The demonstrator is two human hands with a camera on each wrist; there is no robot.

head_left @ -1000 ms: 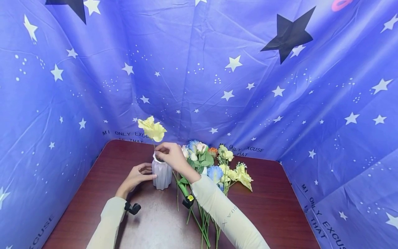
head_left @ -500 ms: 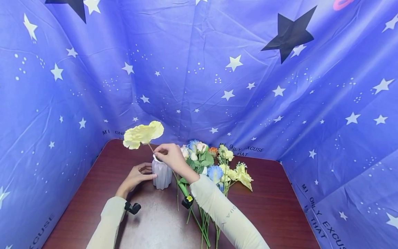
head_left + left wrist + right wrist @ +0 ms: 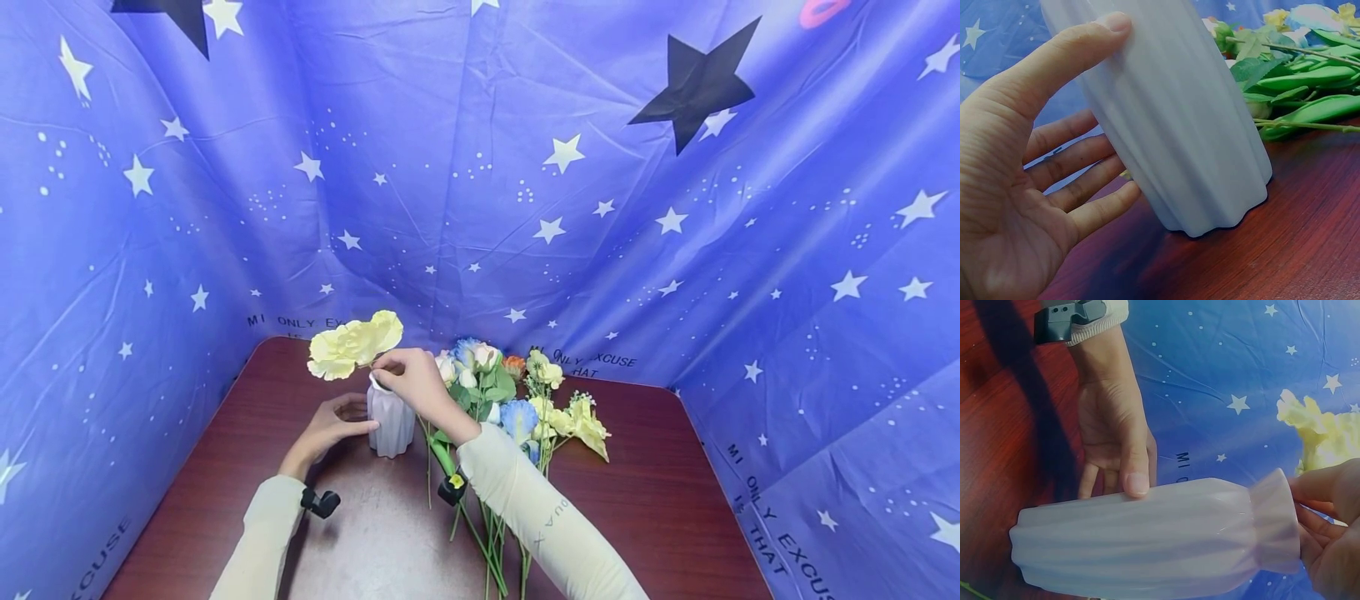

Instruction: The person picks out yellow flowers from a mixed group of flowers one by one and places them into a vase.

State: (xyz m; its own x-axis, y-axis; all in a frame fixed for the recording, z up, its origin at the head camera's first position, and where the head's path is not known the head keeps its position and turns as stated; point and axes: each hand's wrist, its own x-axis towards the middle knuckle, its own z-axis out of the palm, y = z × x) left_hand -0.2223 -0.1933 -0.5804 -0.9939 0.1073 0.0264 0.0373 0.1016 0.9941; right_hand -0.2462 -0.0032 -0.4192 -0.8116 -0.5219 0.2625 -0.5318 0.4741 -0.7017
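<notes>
A pale, pleated vase (image 3: 392, 427) stands upright on the table. My left hand (image 3: 330, 423) holds its left side; in the left wrist view the thumb presses the front of the vase (image 3: 1175, 125) and the fingers reach behind it. At the vase mouth, my right hand (image 3: 414, 380) pinches the stem of a yellow artificial flower (image 3: 356, 343). The bloom leans left above the rim, its lower stem hidden by the fingers and the vase. The right wrist view has these fingertips right at the flared rim, with the yellow flower (image 3: 1329, 440) beyond.
On the dark red table (image 3: 637, 533), right of the vase, lies a bunch of artificial flowers (image 3: 498, 387) in blue, white, orange and yellow, partly under the right forearm. Their green stems (image 3: 491, 542) point toward the front edge. A blue star-patterned cloth (image 3: 465, 208) surrounds the table.
The yellow flower has swung left and sunk lower toward the vase, its bloom turning on the way. The right hand shifted only slightly; the left hand and vase have stayed put.
</notes>
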